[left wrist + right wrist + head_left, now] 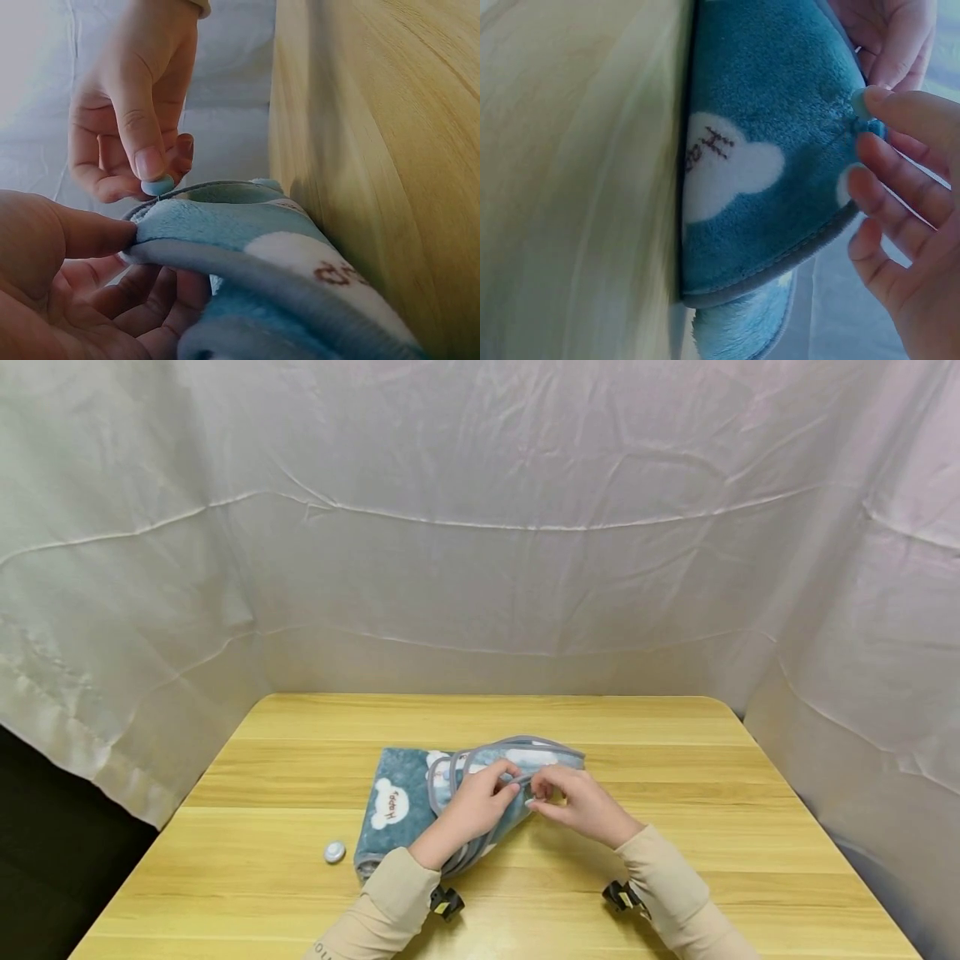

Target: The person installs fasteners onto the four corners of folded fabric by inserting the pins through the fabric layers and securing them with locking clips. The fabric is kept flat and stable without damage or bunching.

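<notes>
A blue plush blanket (408, 768) with grey edging and white cloud shapes lies folded on the table, one end raised between the hands. My left hand (472, 806) grips that raised grey edge, thumb on top and fingers beneath, as the left wrist view shows. Opposite it, my right hand (581, 806) pinches a small pin with a round light-blue head (157, 185) between thumb and finger. A thin shaft runs from the head to the blanket's edge; how deep it goes is hidden. In the right wrist view, the pin head touches the blue plush near the edge.
On the wooden table (675, 827), a small round pale disc (334, 852) lies left of the blanket. Grey-white cloth (487, 585) hangs behind the table and along both sides. A black wrist camera (447, 903) sits at the left wrist, another (621, 896) at the right.
</notes>
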Demonstrator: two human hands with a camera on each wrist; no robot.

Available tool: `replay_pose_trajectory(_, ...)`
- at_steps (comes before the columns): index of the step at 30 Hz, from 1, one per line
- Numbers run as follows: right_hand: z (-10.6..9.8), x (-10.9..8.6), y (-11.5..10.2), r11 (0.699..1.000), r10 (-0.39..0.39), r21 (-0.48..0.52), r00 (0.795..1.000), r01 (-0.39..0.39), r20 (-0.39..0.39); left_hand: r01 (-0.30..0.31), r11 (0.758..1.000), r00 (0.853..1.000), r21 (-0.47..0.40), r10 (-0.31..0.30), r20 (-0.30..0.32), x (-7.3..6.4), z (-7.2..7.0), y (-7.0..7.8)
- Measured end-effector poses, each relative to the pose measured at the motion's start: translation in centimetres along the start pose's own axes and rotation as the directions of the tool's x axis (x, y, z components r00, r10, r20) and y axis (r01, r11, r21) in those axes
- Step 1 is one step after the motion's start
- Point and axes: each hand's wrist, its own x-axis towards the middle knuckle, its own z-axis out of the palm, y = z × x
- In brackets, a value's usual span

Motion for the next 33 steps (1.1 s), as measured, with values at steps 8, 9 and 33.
replay_pose_trajectory(8, 0.13, 0.17, 0.17, 0.983, -0.044, -0.183, 0.995, 0.028, -0.084, -0.016, 1.0, 1.0, 0.011, 0.016, 0.02, -0.06, -0.09, 0.11)
replay_pose_trajectory(9, 0.1, 0.15, 0.18, 0.984, -0.039, -0.177, 0.996, 0.025, -0.075, -0.019, 1.0, 1.0, 0.015, 0.019, 0.025, -0.07, -0.13, 0.13)
replay_pose_trajectory(33, 0.11, -0.36, 0.46, 0.997, -0.061, -0.059, 0.997, 0.058, -0.041, -0.047, 0.997, 0.997, 0.068, 0.043, 0.057, -0.22, -0.49, 0.25)
